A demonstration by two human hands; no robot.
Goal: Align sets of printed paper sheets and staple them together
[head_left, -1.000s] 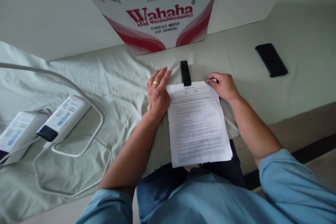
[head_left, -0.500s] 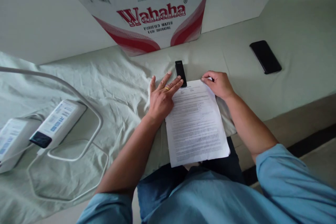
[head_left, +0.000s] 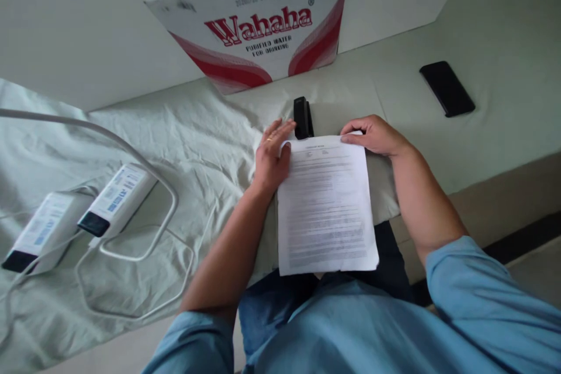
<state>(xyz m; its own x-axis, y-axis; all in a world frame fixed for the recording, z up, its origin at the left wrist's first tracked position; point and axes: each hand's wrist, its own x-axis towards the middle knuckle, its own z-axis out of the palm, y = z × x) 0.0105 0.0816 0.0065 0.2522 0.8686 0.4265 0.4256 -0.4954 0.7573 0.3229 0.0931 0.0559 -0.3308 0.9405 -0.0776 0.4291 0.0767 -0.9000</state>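
A printed paper sheet [head_left: 325, 210] lies on the pale green cloth [head_left: 197, 128] in front of me, its lower end hanging over the edge above my lap. My left hand [head_left: 270, 156] holds its top left corner, which curls up against the thumb, and the fingers reach toward a small black stapler [head_left: 302, 117]. The stapler stands just beyond the sheet's top edge. My right hand [head_left: 373, 135] pinches the top right corner of the sheet.
A white and red Wahaha water carton [head_left: 258, 17] stands behind the stapler against the wall. A black phone [head_left: 447, 88] lies at the right. Two white power banks [head_left: 117, 198] [head_left: 40, 231] with looping white cables [head_left: 144, 245] lie at the left.
My left hand has slid off the top of the sheet to its left corner and lifted that corner. The sheet now lies straighter. My right hand keeps its hold.
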